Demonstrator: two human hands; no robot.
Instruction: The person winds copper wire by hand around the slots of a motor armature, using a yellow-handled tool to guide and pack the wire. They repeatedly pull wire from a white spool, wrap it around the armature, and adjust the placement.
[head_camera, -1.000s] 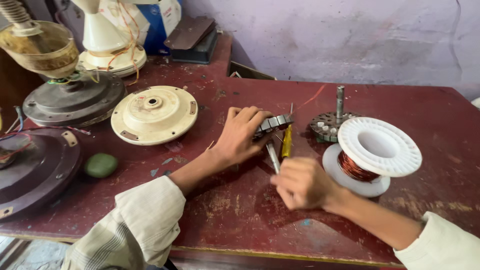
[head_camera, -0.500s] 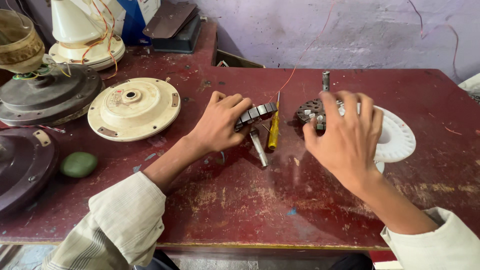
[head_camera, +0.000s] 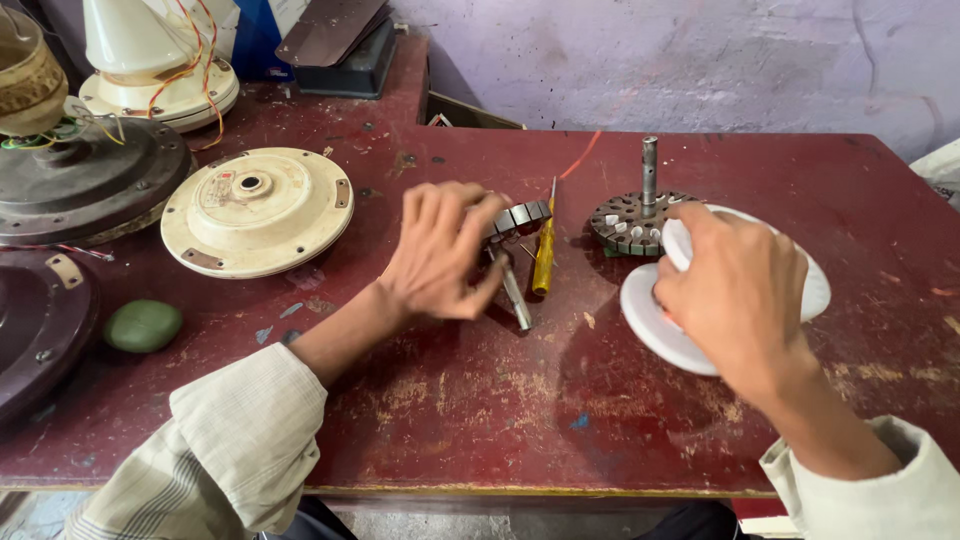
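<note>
Your left hand (head_camera: 440, 250) fingers curl around the small stator core (head_camera: 517, 219) at its 2 o'clock; your right hand (head_camera: 735, 290) grips the white spool (head_camera: 815, 295).

Red-painted table (head_camera: 700, 400), matt and badly worn, scratched with pale patches showing through. The white spool (head_camera: 650, 320) under the right hand (head_camera: 735, 295) looks like smooth, slightly glossy plastic. Dull grey metal on the slotted stator core (head_camera: 625, 222) and its shaft. The screwdriver (head_camera: 543, 255) has a glossy yellow plastic handle. The cream fan cover (head_camera: 258, 210) is painted metal, scuffed. Sleeves are woven cloth.
</note>
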